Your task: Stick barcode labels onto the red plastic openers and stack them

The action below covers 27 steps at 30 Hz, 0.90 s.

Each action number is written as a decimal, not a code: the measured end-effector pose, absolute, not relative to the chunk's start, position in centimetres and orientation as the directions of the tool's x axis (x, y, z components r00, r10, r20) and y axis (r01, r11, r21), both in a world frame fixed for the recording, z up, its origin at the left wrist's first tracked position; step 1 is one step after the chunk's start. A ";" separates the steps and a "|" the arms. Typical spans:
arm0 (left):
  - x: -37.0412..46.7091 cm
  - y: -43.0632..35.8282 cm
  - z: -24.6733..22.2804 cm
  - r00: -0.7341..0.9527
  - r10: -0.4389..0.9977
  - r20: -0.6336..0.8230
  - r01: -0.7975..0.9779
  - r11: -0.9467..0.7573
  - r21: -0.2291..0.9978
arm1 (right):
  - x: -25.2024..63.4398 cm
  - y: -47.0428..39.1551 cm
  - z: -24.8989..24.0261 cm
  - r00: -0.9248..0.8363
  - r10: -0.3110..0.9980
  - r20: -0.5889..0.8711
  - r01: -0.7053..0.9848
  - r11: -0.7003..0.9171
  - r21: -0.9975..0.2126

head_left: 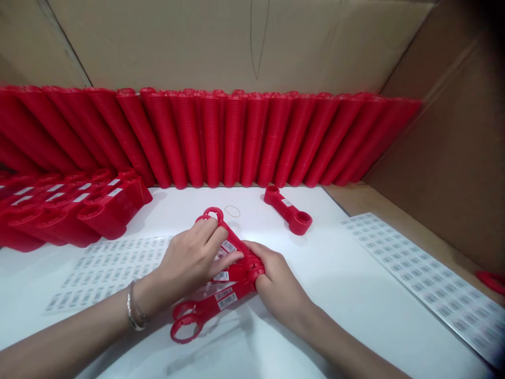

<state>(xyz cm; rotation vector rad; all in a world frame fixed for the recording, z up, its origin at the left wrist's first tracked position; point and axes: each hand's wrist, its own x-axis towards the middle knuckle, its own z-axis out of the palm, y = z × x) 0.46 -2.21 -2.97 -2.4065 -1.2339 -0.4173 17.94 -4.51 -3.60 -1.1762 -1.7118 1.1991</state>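
Note:
Several flat red plastic pieces (pixel 209 308), each a bar with a ring at its ends, are fanned out above the white table. White barcode labels (pixel 226 301) show on their bars. My right hand (pixel 278 273) wraps round their stacked ends on the right. My left hand (pixel 201 250) closes over the uppermost piece of the fan, its fingers bent near the far ring and its thumb lying towards the labels. Part of the fan is hidden behind my left hand. Beyond my hands lies a short red stack (pixel 287 210) with a barcode label on it.
Tall stacks of red pieces (pixel 232 142) line the cardboard wall (pixel 221 42). Labelled shorter stacks (pixel 106 210) stand at left. Barcode label sheets lie at left (pixel 114 263) and right (pixel 426 284). A rubber band (pixel 232 211) rests on the table (pixel 335 326).

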 end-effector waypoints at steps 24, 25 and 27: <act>-1.9 -0.8 -1.5 0.423 0.864 0.273 0.852 -0.482 0.205 | 18.3 -3.8 -3.8 -0.246 0.969 -0.011 0.093 0.012 -0.996; -1.8 -0.9 -1.5 0.461 0.851 0.251 0.842 -0.509 0.181 | 18.3 -3.8 -3.9 -0.243 0.970 -0.009 0.089 0.013 -0.996; -1.5 -1.2 -1.2 0.517 0.834 0.193 0.826 -0.545 0.141 | 18.3 -3.8 -4.0 -0.245 0.970 -0.013 0.094 0.010 -0.996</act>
